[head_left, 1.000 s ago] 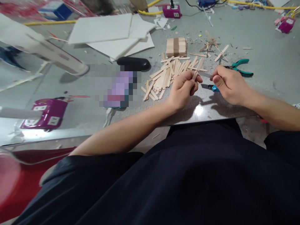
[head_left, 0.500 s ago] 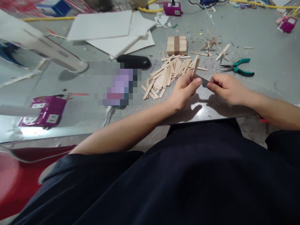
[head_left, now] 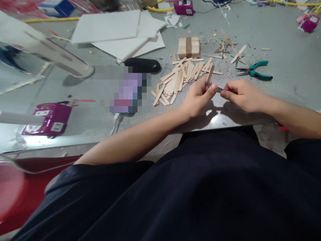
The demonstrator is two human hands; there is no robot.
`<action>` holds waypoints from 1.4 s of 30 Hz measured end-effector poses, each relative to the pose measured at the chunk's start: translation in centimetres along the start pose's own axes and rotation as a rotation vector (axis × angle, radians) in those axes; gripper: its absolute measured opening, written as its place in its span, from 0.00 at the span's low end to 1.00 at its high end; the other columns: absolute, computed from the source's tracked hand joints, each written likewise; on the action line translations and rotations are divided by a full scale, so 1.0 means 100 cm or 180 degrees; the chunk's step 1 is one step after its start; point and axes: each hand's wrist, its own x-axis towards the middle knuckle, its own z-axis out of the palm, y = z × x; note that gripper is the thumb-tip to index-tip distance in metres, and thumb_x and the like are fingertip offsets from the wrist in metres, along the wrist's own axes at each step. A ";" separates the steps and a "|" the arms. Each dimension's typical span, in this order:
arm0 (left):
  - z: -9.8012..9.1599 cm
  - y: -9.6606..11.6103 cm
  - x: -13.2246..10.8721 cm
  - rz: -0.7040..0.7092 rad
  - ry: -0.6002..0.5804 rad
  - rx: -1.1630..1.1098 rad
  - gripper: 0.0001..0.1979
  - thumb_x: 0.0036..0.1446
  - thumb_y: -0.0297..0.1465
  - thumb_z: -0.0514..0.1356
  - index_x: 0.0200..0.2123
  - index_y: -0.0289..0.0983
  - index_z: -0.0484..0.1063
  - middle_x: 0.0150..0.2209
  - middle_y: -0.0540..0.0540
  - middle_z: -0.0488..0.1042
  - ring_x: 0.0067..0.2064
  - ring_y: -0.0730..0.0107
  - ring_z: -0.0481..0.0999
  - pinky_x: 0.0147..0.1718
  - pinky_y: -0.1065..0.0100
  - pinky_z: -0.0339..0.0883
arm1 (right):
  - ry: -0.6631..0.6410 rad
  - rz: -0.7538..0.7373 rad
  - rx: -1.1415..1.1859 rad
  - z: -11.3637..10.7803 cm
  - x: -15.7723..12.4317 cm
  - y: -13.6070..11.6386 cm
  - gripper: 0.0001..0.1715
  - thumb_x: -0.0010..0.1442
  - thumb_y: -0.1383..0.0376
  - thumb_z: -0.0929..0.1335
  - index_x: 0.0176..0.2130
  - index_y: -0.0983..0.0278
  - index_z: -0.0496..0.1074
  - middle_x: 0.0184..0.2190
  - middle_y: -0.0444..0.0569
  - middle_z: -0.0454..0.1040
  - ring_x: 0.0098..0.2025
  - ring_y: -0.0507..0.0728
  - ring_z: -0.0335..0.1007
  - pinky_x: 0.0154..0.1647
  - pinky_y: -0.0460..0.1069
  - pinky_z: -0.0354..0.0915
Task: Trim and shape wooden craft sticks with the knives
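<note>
My left hand [head_left: 199, 97] is closed around a wooden craft stick [head_left: 211, 73], whose rounded upper end stands up above the fingers. Between finger and thumb, my right hand [head_left: 242, 94] pinches a flat grey metal blade [head_left: 219, 89]. Its far end meets the stick close to my left thumb; the exact contact is hidden by the fingers. Just behind my left hand lies a loose heap of craft sticks [head_left: 179, 78]. Beyond the heap is a banded bundle of sticks [head_left: 189, 47].
Green-handled needle-nose pliers [head_left: 254, 71] lie open beyond my right hand. To the left are a pixelated purple phone-like object [head_left: 127, 92], a black oblong case [head_left: 142, 65], white foam boards [head_left: 110, 26] and a purple socket block [head_left: 47, 118]. Crossed sticks [head_left: 238, 54] lie farther back.
The blade has turned, showing a narrower side now, and the craft stick leans slightly more to the right. Both hands stay in nearly the same place.
</note>
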 end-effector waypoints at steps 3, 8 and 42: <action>-0.001 -0.001 0.000 0.0167 -0.0036 0.0036 0.40 0.72 0.74 0.73 0.35 0.47 0.66 0.29 0.54 0.63 0.33 0.65 0.62 0.32 0.59 0.56 | 0.0044 -0.0026 0.0045 0.001 0.000 0.000 0.44 0.84 0.28 0.74 0.32 0.55 0.67 0.26 0.42 0.63 0.34 0.58 0.56 0.39 0.58 0.54; -0.004 -0.006 0.002 0.0306 -0.0062 0.0156 0.43 0.69 0.81 0.68 0.36 0.47 0.66 0.29 0.54 0.63 0.33 0.65 0.62 0.31 0.59 0.55 | 0.0049 0.0096 0.0057 -0.001 -0.001 -0.005 0.42 0.86 0.33 0.75 0.31 0.56 0.67 0.27 0.42 0.63 0.33 0.56 0.56 0.39 0.59 0.53; -0.004 -0.016 0.003 0.0259 0.0094 0.3168 0.43 0.89 0.65 0.36 0.54 0.42 0.80 0.41 0.35 0.87 0.41 0.48 0.85 0.46 0.53 0.74 | 0.0249 0.0720 -0.0306 0.006 0.000 -0.026 0.37 0.89 0.55 0.75 0.28 0.57 0.62 0.26 0.42 0.61 0.34 0.56 0.57 0.42 0.59 0.51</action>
